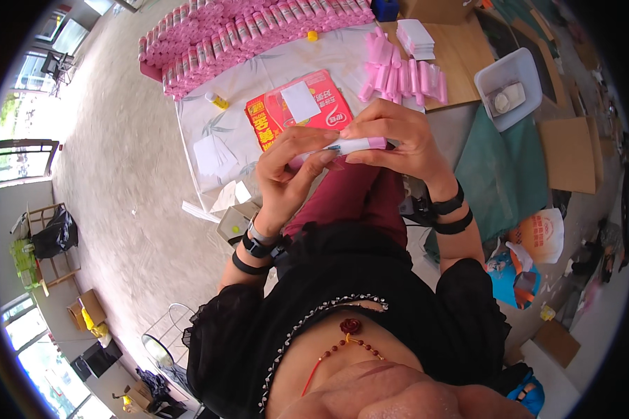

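Observation:
Between my two hands is a small pink tube (377, 143) with a white label (353, 145) round its middle, held level above my lap. My left hand (291, 162) is closed on its left end, thumb and fingers pressing the label. At the other end my right hand (397, 140) pinches the tube, fingertips on top and thumb below. Just beyond my hands lies a red printed cardboard sheet (335, 94) with a white paper piece (300, 103) on it. A pile of pink tubes (402, 78) without labels sits to the right of the sheet.
Rows of stacked pink tubes (237, 35) line the table's far side. A yellow glue bottle (217, 100) and white labels (214, 155) lie at left; another white stack (415, 38) is far right. A white plastic bin (508, 87) and cardboard box (569, 153) stand at right.

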Demonstrator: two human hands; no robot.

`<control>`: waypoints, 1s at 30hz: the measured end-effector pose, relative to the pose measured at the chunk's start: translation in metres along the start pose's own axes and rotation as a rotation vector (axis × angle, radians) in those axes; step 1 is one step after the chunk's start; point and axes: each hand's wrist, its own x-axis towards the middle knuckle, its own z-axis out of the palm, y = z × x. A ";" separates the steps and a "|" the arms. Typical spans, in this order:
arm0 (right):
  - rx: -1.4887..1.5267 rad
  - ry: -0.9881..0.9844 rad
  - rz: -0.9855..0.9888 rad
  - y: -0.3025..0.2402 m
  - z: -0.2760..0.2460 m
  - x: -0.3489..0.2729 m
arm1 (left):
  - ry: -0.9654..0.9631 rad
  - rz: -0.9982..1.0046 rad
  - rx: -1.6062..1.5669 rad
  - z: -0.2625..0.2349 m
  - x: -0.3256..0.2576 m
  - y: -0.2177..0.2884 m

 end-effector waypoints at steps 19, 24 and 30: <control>-0.161 -0.156 0.210 -0.014 -0.010 0.002 | -0.168 0.090 0.378 -0.015 0.002 0.007; -0.165 -0.141 0.248 -0.017 -0.004 0.000 | -0.156 0.064 0.464 -0.023 -0.006 0.004; -0.228 -0.041 0.189 -0.018 0.004 -0.007 | -0.076 0.194 0.493 -0.024 -0.008 -0.003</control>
